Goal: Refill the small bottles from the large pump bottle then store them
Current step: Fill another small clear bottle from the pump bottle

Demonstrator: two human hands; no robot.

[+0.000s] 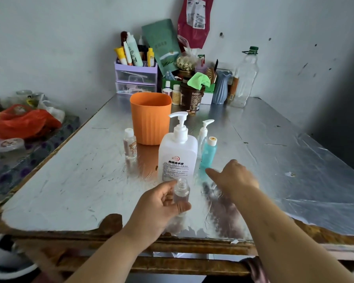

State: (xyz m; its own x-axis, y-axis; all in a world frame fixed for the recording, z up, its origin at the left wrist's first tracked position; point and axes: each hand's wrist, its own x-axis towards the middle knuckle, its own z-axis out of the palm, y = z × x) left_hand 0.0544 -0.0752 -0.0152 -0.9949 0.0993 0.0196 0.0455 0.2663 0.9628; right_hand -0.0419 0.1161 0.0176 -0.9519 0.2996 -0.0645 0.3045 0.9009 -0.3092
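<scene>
**Q:** Hands, quick?

**A:** My left hand (161, 203) grips the small clear bottle (181, 193) round its body. The cap's off and the neck is up. It's at the near edge of the table (70, 180), just in front of the large pump bottle (178, 158). My right hand (235, 178) is spread with the thumb out and holds nothing I can see. It hovers right of the pump bottle, close to the teal bottle (208, 153).

**Q:** How will they handle?

**A:** The small one looks like light, thin, stiff plastic. It's smooth, so I'd guess slippery once soap runs. The neck is narrow, so I'd hold it by the body and keep it upright under the nozzle. The pump bottle is likely heavier and steady on its wide base. I'd press the head from above and brace the shoulder if it rocks.

**Q:** Anything unclear?

**A:** My right fingertips are hidden behind the back of the hand. There's a blurred patch on the table under my right wrist, maybe the cap, but I can't tell. The level in the held bottle is hard to read, and the pump bottle is too cloudy to read at all. The small pump bottle (204, 131) is half hidden behind the teal one. Another clear bottle (130, 146) stands left, beside the orange cup (150, 117).
</scene>
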